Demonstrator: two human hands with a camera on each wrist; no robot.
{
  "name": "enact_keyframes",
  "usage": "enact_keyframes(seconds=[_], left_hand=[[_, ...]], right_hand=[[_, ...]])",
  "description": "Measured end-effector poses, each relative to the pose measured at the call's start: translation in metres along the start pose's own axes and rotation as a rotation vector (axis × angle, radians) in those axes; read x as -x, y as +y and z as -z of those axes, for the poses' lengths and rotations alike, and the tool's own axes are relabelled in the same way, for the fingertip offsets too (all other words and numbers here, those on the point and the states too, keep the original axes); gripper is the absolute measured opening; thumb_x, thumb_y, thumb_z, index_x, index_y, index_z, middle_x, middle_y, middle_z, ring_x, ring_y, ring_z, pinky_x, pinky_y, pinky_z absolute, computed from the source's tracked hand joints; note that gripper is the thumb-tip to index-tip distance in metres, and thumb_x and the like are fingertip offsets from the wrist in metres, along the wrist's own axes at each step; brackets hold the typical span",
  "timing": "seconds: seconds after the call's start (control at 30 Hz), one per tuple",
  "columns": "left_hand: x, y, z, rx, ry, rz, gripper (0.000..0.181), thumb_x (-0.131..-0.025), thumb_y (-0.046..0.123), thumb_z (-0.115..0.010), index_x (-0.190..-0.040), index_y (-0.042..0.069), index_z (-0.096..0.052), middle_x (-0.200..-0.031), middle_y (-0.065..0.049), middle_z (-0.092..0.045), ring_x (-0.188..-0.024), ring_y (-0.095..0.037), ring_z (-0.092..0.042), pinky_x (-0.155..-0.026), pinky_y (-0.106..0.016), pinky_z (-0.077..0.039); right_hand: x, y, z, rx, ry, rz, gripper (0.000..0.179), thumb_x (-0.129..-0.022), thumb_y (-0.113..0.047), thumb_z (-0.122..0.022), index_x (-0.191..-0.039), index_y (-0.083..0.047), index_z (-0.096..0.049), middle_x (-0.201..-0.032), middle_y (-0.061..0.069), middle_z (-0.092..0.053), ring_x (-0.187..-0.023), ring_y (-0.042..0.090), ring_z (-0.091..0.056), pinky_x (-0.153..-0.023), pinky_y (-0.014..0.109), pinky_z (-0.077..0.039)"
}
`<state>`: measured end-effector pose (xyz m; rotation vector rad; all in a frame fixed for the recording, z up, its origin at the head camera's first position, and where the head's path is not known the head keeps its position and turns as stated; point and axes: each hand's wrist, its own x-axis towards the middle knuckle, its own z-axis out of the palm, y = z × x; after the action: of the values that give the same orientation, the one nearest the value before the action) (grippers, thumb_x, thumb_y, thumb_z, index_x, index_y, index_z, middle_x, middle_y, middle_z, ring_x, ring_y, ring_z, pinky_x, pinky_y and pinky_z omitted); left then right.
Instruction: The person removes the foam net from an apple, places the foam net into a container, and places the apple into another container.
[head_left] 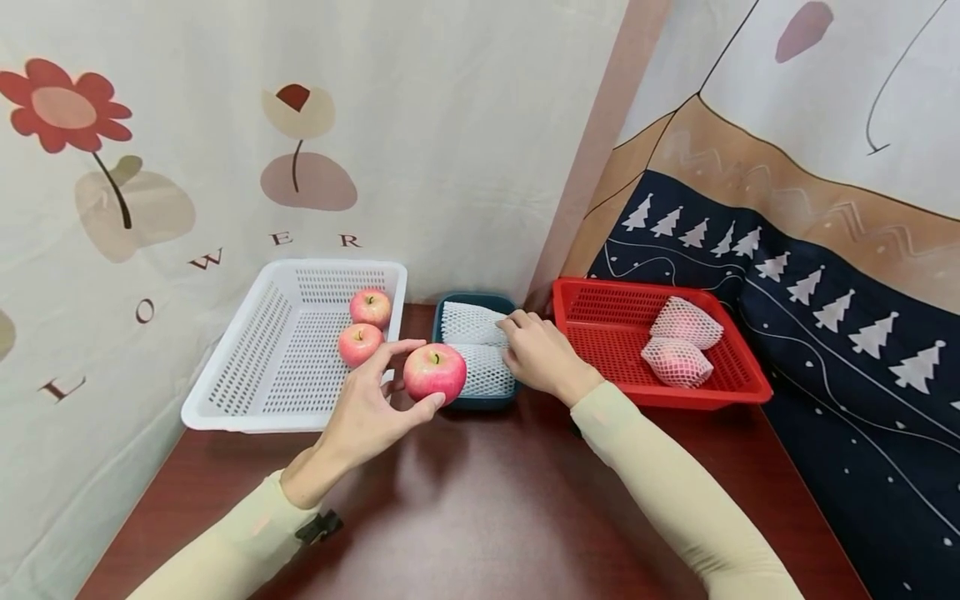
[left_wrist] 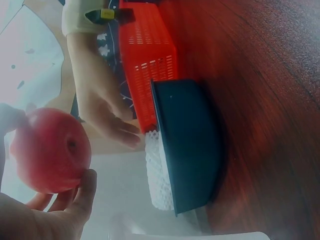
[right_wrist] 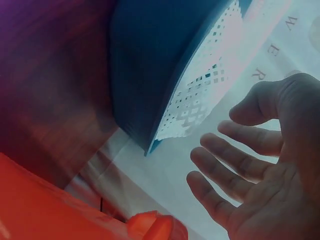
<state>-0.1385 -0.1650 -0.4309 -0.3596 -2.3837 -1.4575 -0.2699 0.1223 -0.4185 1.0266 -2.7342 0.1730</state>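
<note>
A red-pink apple (head_left: pixel 435 372) is gripped between the thumb and fingers of my left hand (head_left: pixel 365 417), held up in front of a small dark teal box (head_left: pixel 483 403). White foam net sleeves (head_left: pixel 480 367) lie flattened in that box, reaching up to its rim. Over the box's right side is my right hand (head_left: pixel 543 352), its fingertips at the sleeves in the head view. From the right wrist, the fingers (right_wrist: pixel 225 162) look loosely extended, apart from the white netting (right_wrist: pixel 200 95), and nothing is in the palm.
At the left, a white basket (head_left: pixel 197 412) contains two bare apples, a front one (head_left: pixel 360 343) and a back one (head_left: pixel 371 307). A red basket (head_left: pixel 600 333) on the right holds two apples in foam nets (head_left: pixel 678 362). All stand on a brown table (head_left: pixel 480 517) before printed curtains.
</note>
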Motion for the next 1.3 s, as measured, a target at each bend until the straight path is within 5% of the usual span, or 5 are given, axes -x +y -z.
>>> enact_keyframes(seconds=[0.27, 0.47, 0.87, 1.3], left_hand=[[-0.003, -0.001, 0.002, -0.015, 0.006, -0.008, 0.073, -0.088, 0.028, -0.102, -0.153, 0.020, -0.069, -0.136, 0.000, -0.079, -0.117, -0.015, -0.070, -0.091, -0.039, -0.070], [-0.003, -0.002, 0.004, -0.015, 0.006, -0.002, 0.074, -0.089, 0.028, -0.102, -0.154, 0.018, -0.068, -0.140, 0.001, -0.078, -0.122, -0.014, -0.071, -0.094, -0.042, -0.071], [-0.006, -0.004, 0.013, -0.003, -0.005, 0.011, 0.078, -0.089, 0.025, -0.102, -0.157, 0.016, -0.065, -0.146, -0.002, -0.075, -0.128, -0.019, -0.072, -0.098, -0.017, -0.064], [-0.011, -0.005, 0.021, -0.021, 0.032, -0.033, 0.076, -0.088, 0.021, -0.102, -0.156, 0.015, -0.066, -0.147, -0.007, -0.069, -0.122, -0.025, -0.077, -0.101, -0.008, -0.058]], right_hand=[[0.020, -0.004, 0.004, -0.065, 0.047, -0.011, 0.049, -0.110, -0.024, -0.076, -0.155, -0.005, -0.070, -0.151, 0.018, -0.073, -0.137, 0.037, -0.072, -0.119, 0.056, -0.063], [0.033, -0.006, 0.006, -0.107, 0.066, -0.010, 0.054, -0.113, -0.035, -0.073, -0.161, -0.011, -0.066, -0.157, 0.016, -0.070, -0.144, 0.036, -0.069, -0.123, 0.059, -0.059], [0.055, -0.008, 0.010, -0.110, 0.107, -0.015, 0.061, -0.110, -0.046, -0.078, -0.162, -0.015, -0.067, -0.163, 0.015, -0.067, -0.152, 0.037, -0.063, -0.127, 0.064, -0.055], [0.072, -0.005, 0.011, -0.120, 0.088, -0.036, 0.060, -0.111, -0.043, -0.077, -0.162, -0.014, -0.066, -0.166, 0.014, -0.064, -0.154, 0.038, -0.062, -0.128, 0.065, -0.053]])
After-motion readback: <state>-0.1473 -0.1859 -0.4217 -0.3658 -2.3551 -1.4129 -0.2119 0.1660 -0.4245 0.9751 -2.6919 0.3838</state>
